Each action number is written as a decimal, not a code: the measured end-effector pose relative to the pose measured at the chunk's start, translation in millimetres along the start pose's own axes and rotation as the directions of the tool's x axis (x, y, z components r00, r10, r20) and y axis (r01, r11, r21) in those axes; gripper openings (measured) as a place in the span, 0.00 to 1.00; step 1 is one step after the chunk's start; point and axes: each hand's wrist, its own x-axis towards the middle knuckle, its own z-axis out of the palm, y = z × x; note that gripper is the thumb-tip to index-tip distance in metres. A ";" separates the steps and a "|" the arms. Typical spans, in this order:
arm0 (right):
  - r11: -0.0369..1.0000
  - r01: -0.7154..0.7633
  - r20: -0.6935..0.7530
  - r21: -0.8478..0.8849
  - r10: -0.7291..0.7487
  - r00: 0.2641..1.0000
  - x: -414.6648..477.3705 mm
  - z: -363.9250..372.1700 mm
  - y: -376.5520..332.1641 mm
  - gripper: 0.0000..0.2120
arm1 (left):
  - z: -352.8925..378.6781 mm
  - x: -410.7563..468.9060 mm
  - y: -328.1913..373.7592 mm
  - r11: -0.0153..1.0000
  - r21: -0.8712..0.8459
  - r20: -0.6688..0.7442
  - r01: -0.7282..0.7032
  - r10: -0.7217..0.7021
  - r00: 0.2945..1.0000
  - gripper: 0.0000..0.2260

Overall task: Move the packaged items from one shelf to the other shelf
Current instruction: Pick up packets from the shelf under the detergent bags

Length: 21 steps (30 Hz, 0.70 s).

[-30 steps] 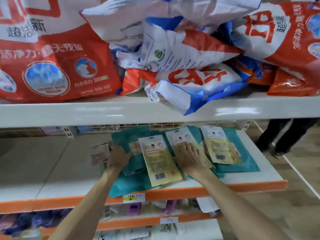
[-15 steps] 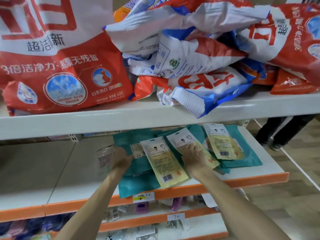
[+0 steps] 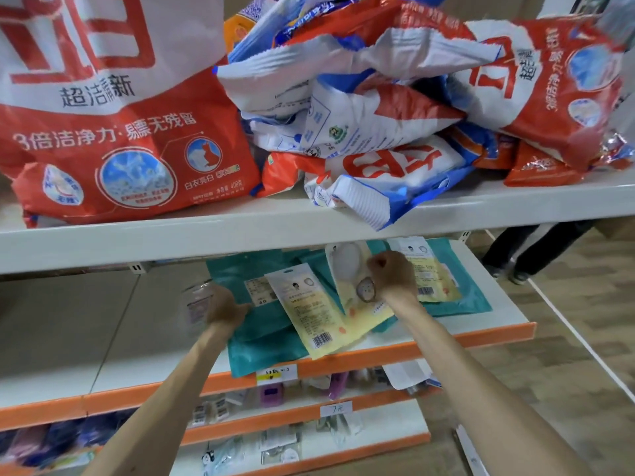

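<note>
two hands, fingers curled | right hand (image 3: 391, 276) pinches the top edge of a yellow packet (image 3: 357, 290), tilted up off the pile | left hand (image 3: 225, 305) grips a blurred clear packet (image 3: 196, 302) | second yellow packet (image 3: 307, 312) lies flat on teal packets (image 3: 261, 326) | all over the orange-edged shelf (image 3: 488, 333) | detergent bags (image 3: 120, 132) on the white shelf (image 3: 171, 242) above

Upper shelf (image 3: 137, 242): detergent bags (image 3: 113, 132) piled along its whole width; middle shelf (image 3: 68, 338) directly beneath: flat packets (image 3: 309, 310) overlapping on its right half (one overhanging the front edge), small pouch (image 3: 197, 300) just left of them; lower shelves (image 3: 385, 431) below, carrying small goods (image 3: 271, 395).
</note>
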 end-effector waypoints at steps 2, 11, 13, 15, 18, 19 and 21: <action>0.991 -0.105 0.008 0.079 0.104 0.995 0.4 5.1 16.3 0.14 | 1.0 4.0 -4.5 0.999 -0.022 0.018 0.039 -0.039 0.999 0.32; 0.930 -0.367 0.129 0.011 0.362 0.923 -8.4 50.9 66.1 0.12 | 3.5 11.4 -17.9 0.946 -0.306 0.046 0.110 -0.100 0.994 0.27; 0.941 -0.338 0.098 -0.009 0.337 0.937 -8.7 56.2 61.3 0.16 | 4.0 9.8 -15.4 0.925 -0.362 0.041 0.117 -0.110 0.993 0.21; 0.953 -0.294 0.075 -0.072 0.299 0.951 -8.2 59.5 58.5 0.20 | 6.0 11.0 -17.7 0.902 -0.420 0.006 0.102 -0.110 0.994 0.21; 0.956 -0.250 0.077 -0.154 0.264 0.961 -9.1 59.0 55.4 0.23 | 3.4 8.8 -14.2 0.862 -0.492 0.031 0.121 -0.122 0.992 0.18; 0.957 -0.239 0.076 -0.168 0.254 0.964 -9.0 58.9 55.8 0.23 | -0.1 9.3 -11.4 0.856 -0.506 0.014 0.105 -0.114 0.993 0.17; 0.956 -0.232 0.076 -0.182 0.249 0.966 -9.1 56.0 55.1 0.22 | -12.8 17.1 -9.3 0.872 -0.487 -0.082 0.047 -0.099 0.992 0.23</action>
